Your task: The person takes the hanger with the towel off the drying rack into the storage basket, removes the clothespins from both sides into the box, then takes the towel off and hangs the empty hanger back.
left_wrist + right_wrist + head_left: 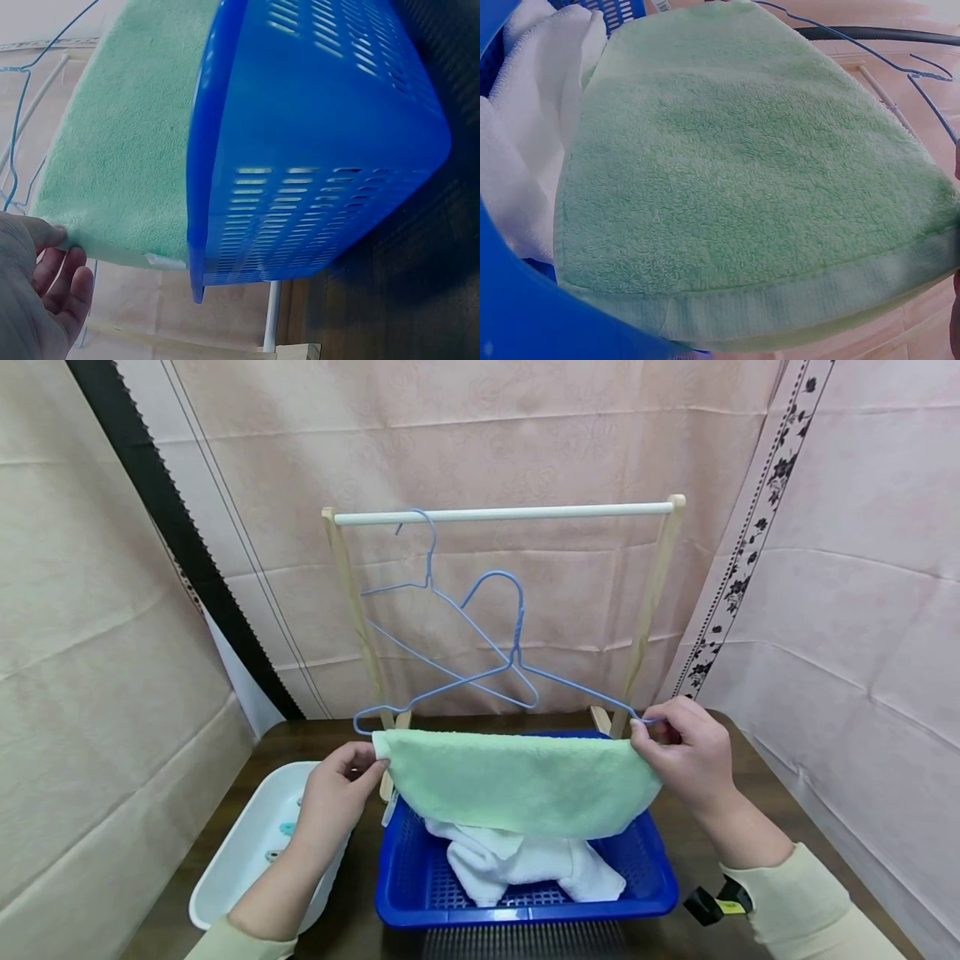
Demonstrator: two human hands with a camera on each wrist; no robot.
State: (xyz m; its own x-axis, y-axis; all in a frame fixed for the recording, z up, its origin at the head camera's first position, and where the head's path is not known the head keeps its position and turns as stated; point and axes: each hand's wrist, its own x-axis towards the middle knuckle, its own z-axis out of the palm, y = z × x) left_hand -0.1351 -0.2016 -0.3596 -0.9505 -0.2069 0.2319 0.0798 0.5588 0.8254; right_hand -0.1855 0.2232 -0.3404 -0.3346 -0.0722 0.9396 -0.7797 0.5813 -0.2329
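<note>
A light green towel (517, 781) stretches between both hands, its top edge level with the lower part of a blue wire hanger (517, 643). The hanger's bottom bar is hidden by the towel. My left hand (341, 793) pinches the towel's left upper corner; in the left wrist view, thumb and fingertips meet at its edge. My right hand (690, 756) holds the towel's right upper corner, together with the right end of the hanger. Below the towel, a white towel (532, 864) lies crumpled in a blue basket (525, 914).
Behind, a second blue hanger (431, 556) hangs from the white rod (510, 513) of a wooden-sided rack (652, 602). To the left stands a white tray (232, 860) with several small clips (287, 828). Patterned cloth walls (862, 568) surround the brown table (360, 893).
</note>
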